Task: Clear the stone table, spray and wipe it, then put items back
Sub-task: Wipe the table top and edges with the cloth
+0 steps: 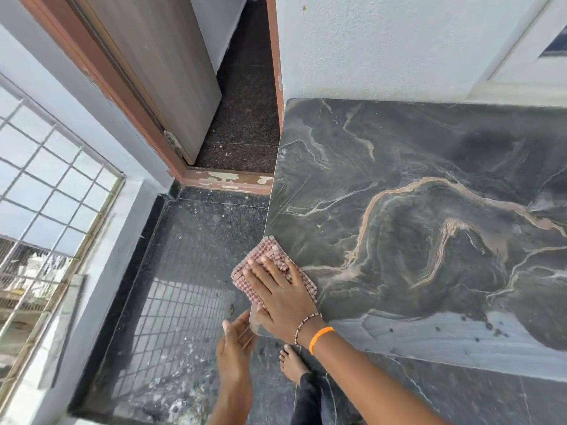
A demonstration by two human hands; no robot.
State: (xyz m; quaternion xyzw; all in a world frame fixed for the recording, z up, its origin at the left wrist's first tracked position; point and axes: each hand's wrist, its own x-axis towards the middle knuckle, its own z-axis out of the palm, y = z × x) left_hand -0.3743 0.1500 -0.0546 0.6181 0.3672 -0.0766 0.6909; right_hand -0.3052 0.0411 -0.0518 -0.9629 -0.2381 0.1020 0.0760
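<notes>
The dark stone table (pixel 429 194) with tan veins fills the right half of the head view. A pink checked cloth (pixel 270 256) lies on its near-left corner, partly hanging over the left edge. My right hand (pixel 279 289) presses flat on the cloth, fingers spread, with a beaded bracelet and an orange band on the wrist. My left hand (pixel 236 338) is cupped, palm up, just below the table's corner edge, and holds nothing that I can see. Small dark specks sit near the table's front edge.
A white wall (pixel 399 41) backs the table. To the left are an open door (pixel 159 72) with a brown frame and a barred window (pixel 46 194). The dark speckled floor (pixel 184 271) is dusty. My bare foot (pixel 291 363) stands beside the table's corner.
</notes>
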